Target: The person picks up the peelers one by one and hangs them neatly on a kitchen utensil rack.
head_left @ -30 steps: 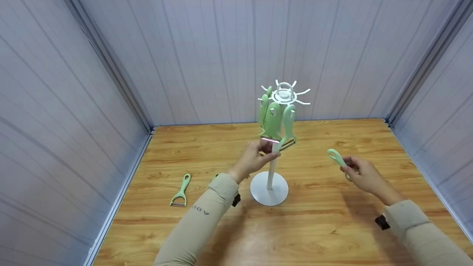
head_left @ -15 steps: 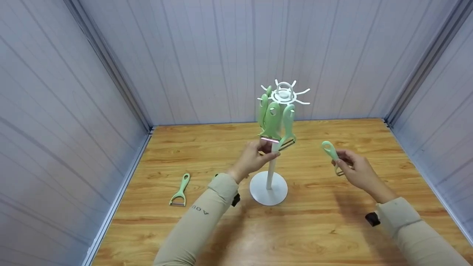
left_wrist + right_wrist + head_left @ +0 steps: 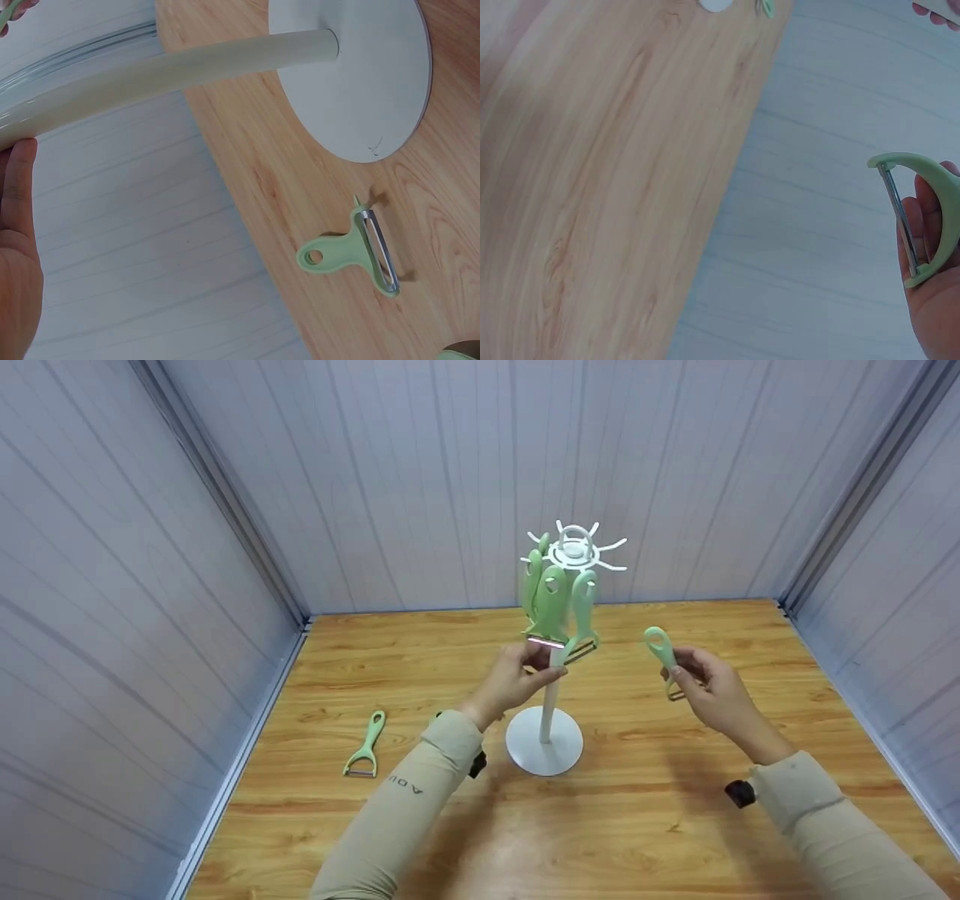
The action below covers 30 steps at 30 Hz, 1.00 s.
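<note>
A white stand has a ring of hooks (image 3: 574,551) on top, a slim pole (image 3: 548,709) and a round base (image 3: 544,741). My left hand (image 3: 514,682) grips the pole below the hanging peelers. Several green peelers hang blade down, one darker green peeler (image 3: 550,607) in front and a paler peeler (image 3: 583,604) to its right. Off to the stand's right, my right hand (image 3: 716,690) pinches another pale green peeler (image 3: 660,649), handle loop up. Its metal blade (image 3: 900,217) shows below the fingers in the right wrist view.
One green peeler (image 3: 367,744) lies on the wooden table (image 3: 637,840) at left. In the left wrist view a peeler (image 3: 337,251) lies near the base, mostly hidden by my left arm in the head view. Hooks on the right side (image 3: 613,556) carry nothing. Panel walls enclose the table.
My right hand has moved left and farther from me with its peeler, which now stands more upright. My left hand keeps its grip on the pole.
</note>
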Tool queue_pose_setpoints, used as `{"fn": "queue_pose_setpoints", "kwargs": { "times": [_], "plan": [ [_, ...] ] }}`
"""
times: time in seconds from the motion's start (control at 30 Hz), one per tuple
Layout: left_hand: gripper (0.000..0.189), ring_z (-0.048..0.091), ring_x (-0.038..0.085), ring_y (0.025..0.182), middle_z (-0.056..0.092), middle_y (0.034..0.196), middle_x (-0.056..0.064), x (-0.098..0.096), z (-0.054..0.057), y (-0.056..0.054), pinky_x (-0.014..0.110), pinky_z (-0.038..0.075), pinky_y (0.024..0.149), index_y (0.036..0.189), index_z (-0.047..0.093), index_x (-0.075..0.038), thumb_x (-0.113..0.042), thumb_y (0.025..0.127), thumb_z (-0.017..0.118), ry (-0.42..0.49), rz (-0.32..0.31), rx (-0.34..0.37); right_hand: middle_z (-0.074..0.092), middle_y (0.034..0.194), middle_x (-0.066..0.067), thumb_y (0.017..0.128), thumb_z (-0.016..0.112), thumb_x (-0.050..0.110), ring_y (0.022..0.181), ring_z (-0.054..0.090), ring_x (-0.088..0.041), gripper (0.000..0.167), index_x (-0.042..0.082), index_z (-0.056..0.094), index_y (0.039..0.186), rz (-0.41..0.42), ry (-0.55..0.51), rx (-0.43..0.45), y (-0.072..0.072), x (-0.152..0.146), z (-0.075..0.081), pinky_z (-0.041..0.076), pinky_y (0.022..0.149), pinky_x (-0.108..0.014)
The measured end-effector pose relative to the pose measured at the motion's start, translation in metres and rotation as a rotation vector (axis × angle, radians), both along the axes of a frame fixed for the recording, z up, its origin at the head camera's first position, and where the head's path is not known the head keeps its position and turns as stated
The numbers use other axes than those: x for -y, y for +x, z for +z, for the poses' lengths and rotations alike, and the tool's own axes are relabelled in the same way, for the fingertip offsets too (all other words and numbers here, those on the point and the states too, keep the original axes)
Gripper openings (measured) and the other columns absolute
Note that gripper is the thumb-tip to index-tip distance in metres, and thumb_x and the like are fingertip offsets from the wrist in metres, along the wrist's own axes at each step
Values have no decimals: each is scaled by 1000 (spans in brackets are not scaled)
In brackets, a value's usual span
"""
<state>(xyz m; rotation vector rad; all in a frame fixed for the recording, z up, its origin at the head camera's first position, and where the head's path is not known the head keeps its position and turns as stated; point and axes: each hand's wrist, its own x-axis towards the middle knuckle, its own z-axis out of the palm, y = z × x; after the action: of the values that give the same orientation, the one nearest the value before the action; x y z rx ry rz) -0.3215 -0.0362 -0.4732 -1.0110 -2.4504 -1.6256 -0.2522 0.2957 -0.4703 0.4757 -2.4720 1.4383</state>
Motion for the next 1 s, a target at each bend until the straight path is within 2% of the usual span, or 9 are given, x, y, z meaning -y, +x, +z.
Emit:
{"fn": "queue_pose_setpoints", "kwargs": {
  "times": [0.27, 0.4, 0.57, 0.7, 0.83, 1.0],
  "plan": [
    [16, 71, 9, 90, 79, 102, 14, -1, 0, 0, 28, 62, 86, 109, 76, 0, -14, 102, 79, -1, 10, 4, 74, 107, 6, 111, 56, -1, 99, 69, 0, 29, -11, 64, 137, 3, -61, -79, 2, 10, 13, 58, 81, -13],
    [16, 70, 9, 90, 78, 102, 15, -1, 0, 0, 38, 64, 88, 109, 76, 1, -13, 101, 79, 8, 11, 9, 72, 104, 11, 111, 54, -2, 96, 70, -5, 28, -11, 64, 136, 18, -84, -98, 3, 16, 21, 59, 79, -16],
    [16, 70, 8, 90, 79, 103, 16, -1, 0, 1, 47, 64, 91, 110, 77, 1, -12, 102, 78, 14, 7, 31, 74, 103, 7, 109, 54, -9, 96, 72, -8, 26, -13, 65, 132, 35, -109, -151, 3, 23, 32, 58, 82, -15],
    [17, 72, 11, 91, 80, 105, 16, 0, -1, 0, 47, 63, 92, 111, 77, 1, -12, 102, 78, 13, 7, 34, 74, 103, 11, 108, 54, -11, 94, 72, -8, 26, -14, 65, 130, 43, -117, -183, 4, 29, 41, 58, 80, -15],
    [17, 74, 16, 92, 80, 106, 16, 0, 0, 1, 44, 64, 91, 112, 77, 2, -12, 102, 77, 12, 7, 21, 74, 103, 7, 108, 53, -11, 94, 72, -9, 26, -15, 65, 130, 49, -128, -190, 6, 34, 51, 60, 79, -17],
    [17, 73, 14, 91, 80, 104, 16, -1, 0, 1, 40, 64, 89, 112, 77, 2, -12, 102, 78, 16, 3, 12, 73, 103, 7, 108, 53, -11, 94, 71, -9, 25, -15, 64, 130, 72, -123, -219, 7, 40, 62, 61, 79, -19]
  ]
}}
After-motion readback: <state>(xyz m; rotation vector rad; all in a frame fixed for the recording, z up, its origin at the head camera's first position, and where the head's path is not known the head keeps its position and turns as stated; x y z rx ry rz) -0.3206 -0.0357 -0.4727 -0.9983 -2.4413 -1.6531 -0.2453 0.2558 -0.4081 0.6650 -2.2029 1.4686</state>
